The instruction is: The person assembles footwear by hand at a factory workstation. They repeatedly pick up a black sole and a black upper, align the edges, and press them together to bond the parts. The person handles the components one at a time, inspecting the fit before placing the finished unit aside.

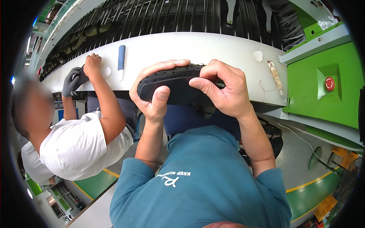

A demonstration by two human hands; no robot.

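A black shoe (176, 85) with a perforated upper and a smooth, flat sole is held up in front of my chest, over the near edge of the white table. My left hand (152, 93) grips its left end, thumb against the flat sole and fingers over the dotted side. At the other end my right hand (228, 87) pinches the edge between thumb and curled fingers. My right fingertips are partly hidden behind the shoe. Beyond it, to the left, a blue-handled tool (121, 57) with a pale tip lies on the table.
The white table (171, 45) borders a roller conveyor (163, 19) carrying dark and pale shoe-shaped pieces. At left, a co-worker (76, 148) with one grey glove handles a dark piece. A wrapped stick with string (275, 78) lies right, near a green panel with a red stop button (329, 83).
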